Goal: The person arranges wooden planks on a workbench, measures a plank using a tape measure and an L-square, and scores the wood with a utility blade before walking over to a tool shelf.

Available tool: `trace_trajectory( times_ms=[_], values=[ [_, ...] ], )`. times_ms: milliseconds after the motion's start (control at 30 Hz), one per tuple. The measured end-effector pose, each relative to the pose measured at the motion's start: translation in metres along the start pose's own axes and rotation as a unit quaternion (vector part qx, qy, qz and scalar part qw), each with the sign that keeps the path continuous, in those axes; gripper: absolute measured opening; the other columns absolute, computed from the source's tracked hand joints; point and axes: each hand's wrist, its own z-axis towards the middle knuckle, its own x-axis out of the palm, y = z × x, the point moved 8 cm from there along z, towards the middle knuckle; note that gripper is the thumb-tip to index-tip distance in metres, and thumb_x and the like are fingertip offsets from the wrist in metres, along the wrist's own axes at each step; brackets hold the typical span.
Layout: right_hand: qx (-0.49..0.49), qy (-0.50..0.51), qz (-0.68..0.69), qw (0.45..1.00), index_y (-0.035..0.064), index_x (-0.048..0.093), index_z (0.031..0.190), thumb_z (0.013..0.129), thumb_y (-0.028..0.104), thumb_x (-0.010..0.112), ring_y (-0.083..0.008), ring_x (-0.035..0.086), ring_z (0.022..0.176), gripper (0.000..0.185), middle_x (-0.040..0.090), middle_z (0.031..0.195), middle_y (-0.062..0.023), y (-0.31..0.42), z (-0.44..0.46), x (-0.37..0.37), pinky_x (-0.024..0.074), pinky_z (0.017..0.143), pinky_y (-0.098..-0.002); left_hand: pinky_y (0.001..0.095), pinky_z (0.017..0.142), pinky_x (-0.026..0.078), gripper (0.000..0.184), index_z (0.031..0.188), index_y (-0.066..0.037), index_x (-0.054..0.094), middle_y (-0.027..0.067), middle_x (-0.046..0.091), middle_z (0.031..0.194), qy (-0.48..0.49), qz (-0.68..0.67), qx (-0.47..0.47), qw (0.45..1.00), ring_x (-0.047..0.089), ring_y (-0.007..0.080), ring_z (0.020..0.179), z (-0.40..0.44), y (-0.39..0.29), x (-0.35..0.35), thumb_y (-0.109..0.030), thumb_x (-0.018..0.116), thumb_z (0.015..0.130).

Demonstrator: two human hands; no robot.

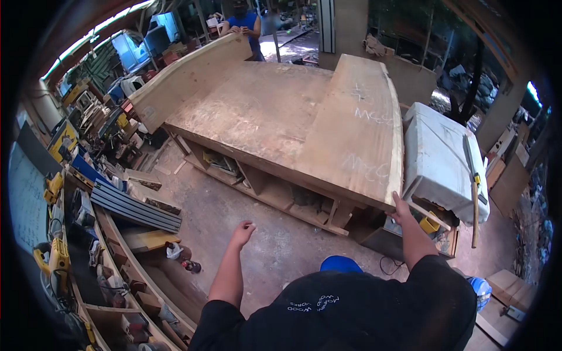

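Observation:
My right hand (401,209) grips the near corner of a wide wooden slab (360,128) with a pale live edge and chalk marks. The slab lies flat along the right side of a large wooden workbench (252,111). Over the floor, apart from the bench, my left hand (242,233) is raised with its fingers curled together. Whatever may be between those fingers is too small to make out. A second slab (193,79) stands on edge at the bench's left side. A co-worker in a blue sleeveless top (250,26) has both hands on its far end.
Right of the bench stands a white-covered block (442,158) with a long-handled tool (475,193) against it. Shelving with yellow power tools (58,257) runs along the left. A grey slatted panel (134,207) and a dark bottle (191,267) are near it. Below the bench are open compartments (272,196).

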Motion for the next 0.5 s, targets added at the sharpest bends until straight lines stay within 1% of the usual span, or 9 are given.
trace_trajectory(
  times_ms=[67,100,167,200,300,333,367,433,500],
  values=[
    [0.008,0.004,-0.012,1.000,0.0114,0.042,0.133,0.088,0.048,0.060,-0.0302,0.054,0.109,0.061,0.054,0.124,-0.0114,-0.002,0.004,-0.002,0.0463,0.085,-0.0525,0.0351,0.088,0.047,0.052,0.120,0.001,0.055,0.0188,0.063,0.112,0.042,-0.005,0.064,0.997,0.061,0.0251,0.102,0.034,-0.066,0.009,-0.035,0.066,0.085],
    [0.022,0.051,-0.022,0.998,0.0120,0.041,0.134,0.089,0.048,0.058,-0.0318,0.054,0.110,0.060,0.053,0.127,-0.0111,-0.007,0.016,-0.006,0.0454,0.086,-0.0544,0.0350,0.089,0.047,0.053,0.122,0.001,0.054,0.0188,0.062,0.113,0.060,0.001,0.097,0.994,0.060,0.0251,0.102,0.045,-0.099,0.016,-0.036,0.066,0.085],
    [0.058,0.063,-0.034,0.996,0.0160,0.041,0.136,0.091,0.048,0.054,-0.0323,0.052,0.115,0.057,0.055,0.128,-0.0104,-0.009,0.023,-0.012,0.0427,0.085,-0.0567,0.0325,0.083,0.048,0.057,0.128,-0.001,0.049,0.0142,0.061,0.113,0.084,-0.013,0.109,0.990,0.058,0.0205,0.101,0.069,-0.151,0.033,-0.035,0.067,0.085],
    [0.040,0.095,-0.035,0.994,0.0141,0.043,0.135,0.091,0.045,0.054,-0.0340,0.054,0.112,0.054,0.056,0.126,-0.0111,-0.005,0.028,-0.010,0.0425,0.085,-0.0584,0.0332,0.087,0.047,0.059,0.129,0.001,0.048,0.0156,0.060,0.115,0.049,0.030,0.141,0.988,0.058,0.0229,0.105,0.083,-0.173,0.040,-0.034,0.067,0.085],
    [-0.007,0.099,-0.030,0.995,0.0085,0.041,0.137,0.092,0.039,0.055,-0.0297,0.056,0.114,0.056,0.054,0.130,-0.0123,0.014,0.040,-0.006,0.0442,0.092,-0.0524,0.0391,0.093,0.046,0.067,0.132,0.002,0.045,0.0240,0.057,0.120,0.004,0.048,0.216,0.975,0.057,0.0333,0.112,0.138,-0.216,0.072,-0.038,0.067,0.083],
    [-0.013,0.084,-0.043,0.995,0.0053,0.038,0.139,0.091,0.041,0.055,-0.0275,0.054,0.117,0.062,0.053,0.131,-0.0139,0.002,0.064,-0.021,0.0434,0.097,-0.0474,0.0400,0.096,0.044,0.068,0.131,0.005,0.043,0.0261,0.054,0.125,0.080,-0.016,0.252,0.964,0.054,0.0354,0.116,0.153,-0.226,0.092,-0.039,0.065,0.084],
    [0.038,0.104,-0.018,0.994,-0.0053,0.037,0.136,0.089,0.045,0.060,-0.0281,0.055,0.116,0.073,0.053,0.130,-0.0170,0.012,0.036,0.002,0.0435,0.098,-0.0409,0.0400,0.096,0.044,0.068,0.131,0.005,0.043,0.0261,0.054,0.125,0.100,-0.011,0.215,0.971,0.054,0.0354,0.116,0.129,-0.200,0.112,-0.039,0.065,0.084],
    [0.031,-0.004,-0.028,0.999,0.0000,0.037,0.138,0.089,0.054,0.054,-0.0288,0.055,0.116,0.075,0.052,0.133,-0.0149,0.002,0.054,-0.019,0.0444,0.096,-0.0450,0.0399,0.099,0.041,0.074,0.133,0.008,0.039,0.0282,0.050,0.128,0.011,0.103,0.200,0.974,0.049,0.0372,0.121,0.134,-0.276,0.104,-0.040,0.065,0.083],
    [0.044,-0.049,-0.054,0.996,-0.0014,0.038,0.136,0.087,0.057,0.054,-0.0285,0.056,0.115,0.078,0.052,0.132,-0.0158,0.012,0.034,-0.009,0.0450,0.096,-0.0438,0.0391,0.100,0.041,0.077,0.135,0.007,0.037,0.0285,0.050,0.129,0.041,0.085,0.185,0.978,0.050,0.0367,0.121,0.163,-0.272,0.125,-0.040,0.066,0.082]
  ],
)
